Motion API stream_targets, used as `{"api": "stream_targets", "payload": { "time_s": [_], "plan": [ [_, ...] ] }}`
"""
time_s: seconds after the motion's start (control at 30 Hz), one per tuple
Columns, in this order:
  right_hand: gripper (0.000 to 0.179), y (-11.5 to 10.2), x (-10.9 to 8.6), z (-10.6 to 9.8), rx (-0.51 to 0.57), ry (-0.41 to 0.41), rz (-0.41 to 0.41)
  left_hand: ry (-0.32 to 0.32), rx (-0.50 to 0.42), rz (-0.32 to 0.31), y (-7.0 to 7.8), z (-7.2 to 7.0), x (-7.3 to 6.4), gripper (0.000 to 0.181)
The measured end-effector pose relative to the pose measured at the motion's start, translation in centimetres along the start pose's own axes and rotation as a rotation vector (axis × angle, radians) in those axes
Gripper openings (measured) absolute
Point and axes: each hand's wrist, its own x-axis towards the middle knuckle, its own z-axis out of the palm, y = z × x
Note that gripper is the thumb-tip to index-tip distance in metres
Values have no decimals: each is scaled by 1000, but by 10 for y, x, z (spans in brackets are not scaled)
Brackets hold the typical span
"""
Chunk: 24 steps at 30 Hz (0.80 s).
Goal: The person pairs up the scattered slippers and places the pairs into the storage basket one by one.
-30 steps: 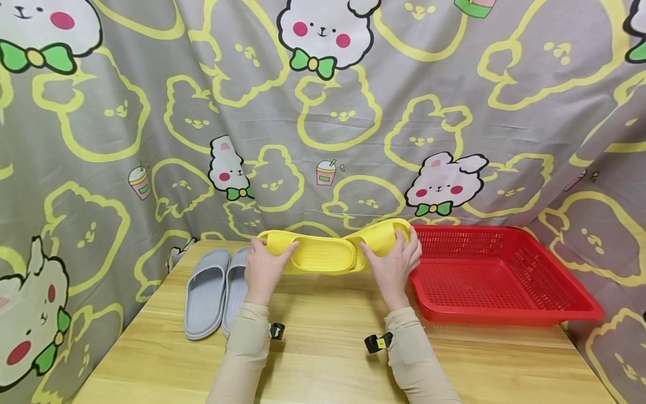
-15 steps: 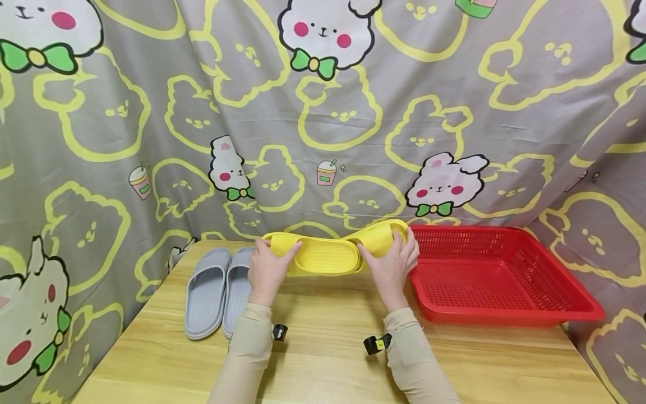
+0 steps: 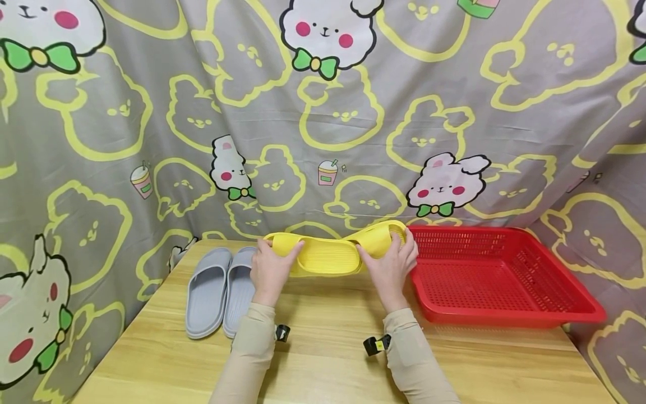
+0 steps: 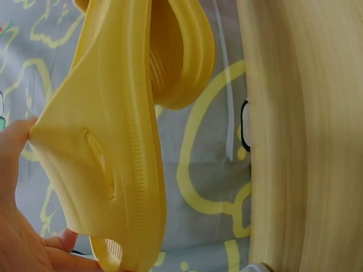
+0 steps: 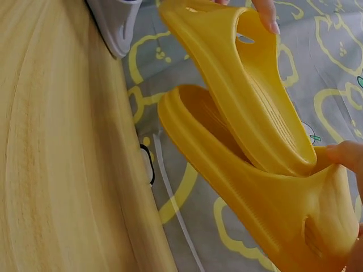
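Two yellow slippers are held up above the far edge of the table, toes pointing outward. My left hand (image 3: 272,270) grips the left yellow slipper (image 3: 330,257) at its strap, thumb along the strap's edge. The other yellow slipper (image 3: 377,242) is gripped at its strap by my right hand (image 3: 391,268). In the right wrist view, the heel of the left slipper (image 5: 244,79) overlaps the foot opening of the right slipper (image 5: 272,204). A slot shows in the side of the left slipper's strap (image 4: 108,153) in the left wrist view.
A pair of grey slippers, one outer (image 3: 207,297) and one inner (image 3: 239,294), lies at the table's left, the inner one partly behind my left hand. At right stands a red perforated basket (image 3: 504,315). A patterned curtain (image 3: 348,129) hangs behind the wooden table (image 3: 328,359).
My left hand and its yellow slipper have shifted slightly to the right. The right hand has moved very slightly left, and both hands keep their grip.
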Motion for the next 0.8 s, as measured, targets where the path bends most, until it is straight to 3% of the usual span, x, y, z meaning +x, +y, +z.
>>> {"api": "stream_targets", "payload": {
  "time_s": [0.23, 0.4, 0.5, 0.8],
  "plan": [
    [80, -1, 0, -1, -2, 6, -11, 39, -5, 7, 2, 2, -2, 91],
    [80, -1, 1, -2, 13, 7, -26, 63, -24, 27, 5, 0, -3, 115],
    [80, 0, 1, -2, 20, 8, -32, 101, -50, 58, 8, -1, -5, 123],
    [78, 2, 1, -2, 42, 16, -50, 217, -83, 128, 13, 2, -10, 123]
  ]
}}
